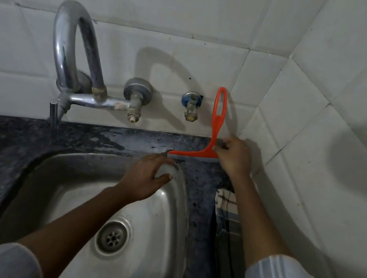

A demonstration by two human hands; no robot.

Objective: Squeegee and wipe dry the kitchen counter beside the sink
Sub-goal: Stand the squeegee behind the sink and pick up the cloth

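An orange squeegee (216, 122) stands with its blade on the dark speckled counter (128, 140) behind the sink, its looped handle pointing up against the tiled wall. My right hand (235, 156) grips the squeegee at the blade's right end, where handle and blade meet. My left hand (149, 177) rests on the far right rim of the steel sink (86, 190), fingers spread, holding nothing. Wet patches show on the counter strip left of the blade.
A curved steel tap (70, 52) and two wall valves (136, 97) (191, 106) stick out above the counter. White tiled walls meet in a corner at the right. A checked cloth (227, 202) lies on the narrow counter right of the sink.
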